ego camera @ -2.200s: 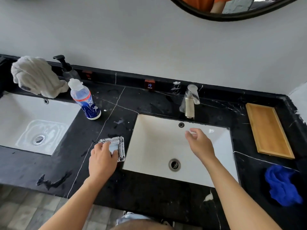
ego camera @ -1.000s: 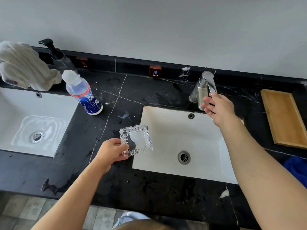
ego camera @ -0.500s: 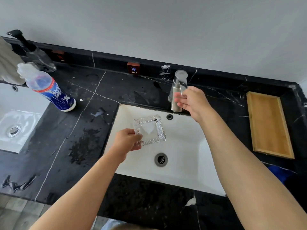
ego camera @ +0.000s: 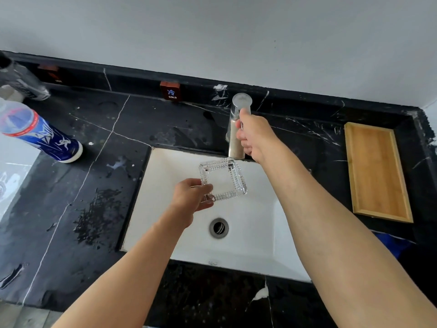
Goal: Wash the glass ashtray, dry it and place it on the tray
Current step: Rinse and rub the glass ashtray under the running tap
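A square clear glass ashtray point(ego camera: 223, 179) with ribbed edges hangs over the white sink point(ego camera: 264, 233), just below the spout of the metal tap point(ego camera: 237, 129). My left hand point(ego camera: 189, 198) grips its near left corner. My right hand point(ego camera: 256, 136) is closed around the tap's handle. No water is visible running. The wooden tray point(ego camera: 376, 171) lies on the black counter at the right, with nothing on it.
A blue-labelled plastic bottle point(ego camera: 40, 136) stands on the black marble counter at the left, with a pump dispenser point(ego camera: 21, 84) behind it. A second sink point(ego camera: 9, 176) shows at the left edge. A blue cloth point(ego camera: 392, 245) peeks out behind my right forearm.
My left hand lifted the ashtray off the counter and carried it right, over the sink and under the spout. My right hand rose from the basin and closed on the tap handle.
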